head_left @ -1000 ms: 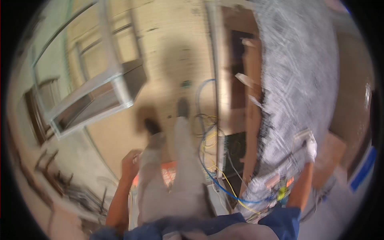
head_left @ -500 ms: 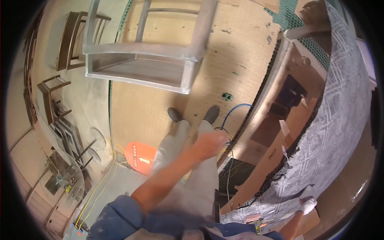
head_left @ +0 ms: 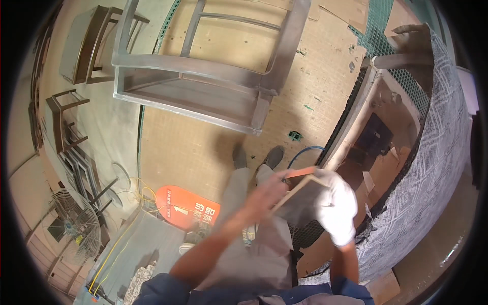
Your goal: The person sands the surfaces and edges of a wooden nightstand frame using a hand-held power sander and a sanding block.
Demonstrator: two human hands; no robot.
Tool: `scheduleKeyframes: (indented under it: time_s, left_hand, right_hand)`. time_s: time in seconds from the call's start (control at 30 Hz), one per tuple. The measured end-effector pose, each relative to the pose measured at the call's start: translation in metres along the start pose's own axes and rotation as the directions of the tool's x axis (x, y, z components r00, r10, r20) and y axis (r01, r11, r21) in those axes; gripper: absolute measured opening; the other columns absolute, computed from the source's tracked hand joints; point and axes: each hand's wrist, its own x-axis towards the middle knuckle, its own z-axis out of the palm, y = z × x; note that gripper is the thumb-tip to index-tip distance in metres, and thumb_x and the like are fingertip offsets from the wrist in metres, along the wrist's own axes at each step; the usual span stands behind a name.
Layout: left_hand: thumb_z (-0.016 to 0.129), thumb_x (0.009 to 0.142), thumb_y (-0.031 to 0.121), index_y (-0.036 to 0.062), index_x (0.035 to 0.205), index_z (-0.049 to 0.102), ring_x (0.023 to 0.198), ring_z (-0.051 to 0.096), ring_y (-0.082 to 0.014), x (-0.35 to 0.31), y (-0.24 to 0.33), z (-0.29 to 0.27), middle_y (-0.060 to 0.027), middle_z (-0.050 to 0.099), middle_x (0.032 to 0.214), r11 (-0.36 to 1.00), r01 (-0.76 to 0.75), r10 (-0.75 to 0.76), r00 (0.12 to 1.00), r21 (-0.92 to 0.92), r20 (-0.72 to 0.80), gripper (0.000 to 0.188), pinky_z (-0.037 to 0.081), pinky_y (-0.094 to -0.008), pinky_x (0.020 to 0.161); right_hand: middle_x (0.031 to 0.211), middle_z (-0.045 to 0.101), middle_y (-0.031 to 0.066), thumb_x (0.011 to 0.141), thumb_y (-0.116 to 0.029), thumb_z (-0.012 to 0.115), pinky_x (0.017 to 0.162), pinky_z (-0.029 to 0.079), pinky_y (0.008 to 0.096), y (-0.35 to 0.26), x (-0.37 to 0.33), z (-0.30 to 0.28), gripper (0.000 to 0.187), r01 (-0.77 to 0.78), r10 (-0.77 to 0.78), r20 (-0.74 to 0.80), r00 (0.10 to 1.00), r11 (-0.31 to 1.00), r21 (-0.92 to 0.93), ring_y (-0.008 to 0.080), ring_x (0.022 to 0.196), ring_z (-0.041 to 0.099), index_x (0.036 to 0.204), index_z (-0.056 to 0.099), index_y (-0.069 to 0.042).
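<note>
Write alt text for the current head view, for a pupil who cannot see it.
A white-gloved right-hand grip holds a flat dark piece with a pale edge, while the bare left-hand grip, blurred, is close by at an orange strip. Beyond the person's shoes is a brownish-grey furniture frame; an orange sign shows at lower left.

I saw blur smear the left hand [head_left: 265, 195] and right hand [head_left: 338, 207]; beyond their fingers [head_left: 278, 184], shadow [head_left: 223, 146] crossed bright boarding [head_left: 175, 134], and fisheye edges curved into black.

An orange sign [head_left: 188, 199] bears characters [head_left: 204, 211] and a white arrow [head_left: 181, 210]
</note>
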Motion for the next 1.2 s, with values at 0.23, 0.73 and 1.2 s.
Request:
scheduleKeyframes:
  time_s: [0.23, 0.73, 1.2]
  left_hand:
    - [0.065, 0.105, 0.025, 0.0054, 0.155, 0.045, 0.113, 0.065, -0.0157, -0.027, -0.05, -0.107, -0.0101, 0.067, 0.13, 0.995, -0.091, 0.096, 0.971, 0.029, -0.218, 0.057, 0.055, -0.0344, 0.095]
    - [0.074, 0.096, 0.035, 0.0074, 0.133, 0.057, 0.09, 0.067, -0.0412, 0.089, 0.202, -0.274, -0.0193, 0.071, 0.095, 0.045, 0.064, 0.969, 0.238, 0.997, -0.059, 0.05, 0.053, -0.0439, 0.079]
    - [0.061, 0.094, 0.061, 0.0022, 0.079, 0.07, 0.072, 0.065, -0.0406, 0.121, 0.196, -0.277, -0.0192, 0.065, 0.07, 0.026, 0.338, 0.964, 0.24, 0.941, -0.113, 0.061, 0.048, -0.0476, 0.068]
  right_hand:
    - [0.11, 0.076, 0.0169, 0.084, 0.01, 0.045, 0.088, 0.058, 0.0374, -0.056, 0.058, 0.071, 0.037, -0.043, 0.014, 0.112, 0.994, 0.964, 0.261, 0.033, 0.096, 0.074, 0.108, 0.071, 0.0]
    - [0.128, 0.062, 0.0193, 0.07, -0.014, 0.077, 0.101, 0.048, 0.0493, 0.016, 0.198, 0.126, 0.041, 0.648, -0.622, 0.206, 0.755, 0.664, -0.373, 0.039, 0.118, 0.059, 0.109, 0.068, -0.003]
    - [0.137, 0.067, 0.011, 0.086, -0.016, 0.072, 0.118, 0.033, 0.0592, 0.04, 0.182, 0.167, 0.034, 0.566, -0.725, -0.05, 0.687, 0.578, -0.588, 0.0371, 0.139, 0.051, 0.117, 0.075, -0.003]
